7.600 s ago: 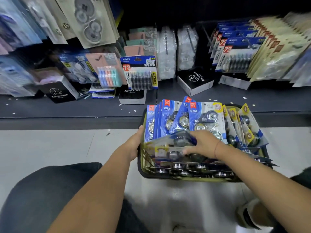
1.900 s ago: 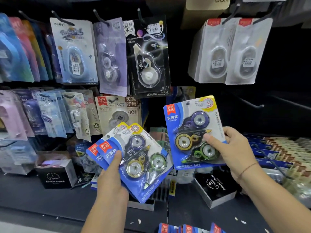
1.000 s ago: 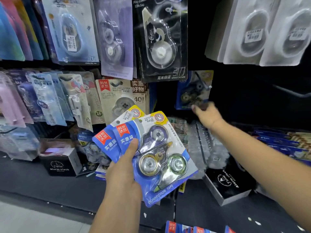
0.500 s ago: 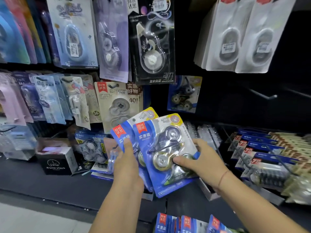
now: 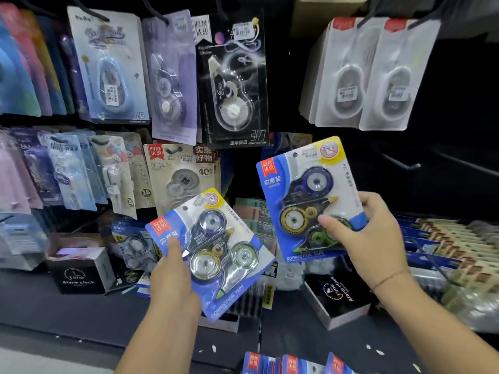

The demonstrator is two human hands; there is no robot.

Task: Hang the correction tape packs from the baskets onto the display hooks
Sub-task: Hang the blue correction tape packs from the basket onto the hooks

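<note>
Right hand [image 5: 370, 238] pinched blue correction tape pack [image 5: 305, 195] near its lower edge, thumb on front, card upright and raised. Left hand [image 5: 172, 276] gripped second pack [image 5: 213, 249] lower down, tilted, thumb pressed on front; more cards behind it, could not tell. Bare hook [image 5: 405, 164] stood just right of raised pack. Best approach: line punched hole [image 5: 295, 154] with hook tip, keep card square, slide fully back. Spare packs [image 5: 291, 363] showed at bottom edge.

head cam | single view | faces forward, slightly down | close on display wall [image 5: 445, 85], shelf [image 5: 81, 311] below
</note>
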